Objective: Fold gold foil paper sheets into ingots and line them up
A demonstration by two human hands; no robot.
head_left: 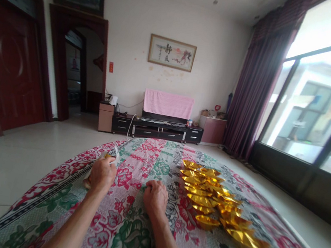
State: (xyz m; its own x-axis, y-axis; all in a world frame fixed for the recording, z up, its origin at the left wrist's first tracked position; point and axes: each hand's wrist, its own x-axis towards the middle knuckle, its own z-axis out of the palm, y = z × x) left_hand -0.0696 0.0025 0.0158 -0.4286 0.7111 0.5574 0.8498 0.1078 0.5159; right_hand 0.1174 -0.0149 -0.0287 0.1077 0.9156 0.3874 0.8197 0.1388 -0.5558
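On the left side of the cloth, my left hand [102,175] is closed round something. A white strip [116,154] sticks up past its fingertips, with a bit of yellow beside it and a pale brownish edge below the palm. My right hand [155,198] rests near the middle with its fingers curled in. A small green patch shows at its thumb; whether it is held or part of the cloth's pattern I cannot tell. Right of that hand, several folded gold foil ingots [206,222] lie in overlapping rows, apart from both hands.
A flowered red, green and grey cloth [132,238] covers the round surface under my hands. Beyond it, a low black TV cabinet [148,131] stands against the wall, with a pink towel [169,104] draped above. Tall windows are at the right, a dark red door [5,70] at the left.
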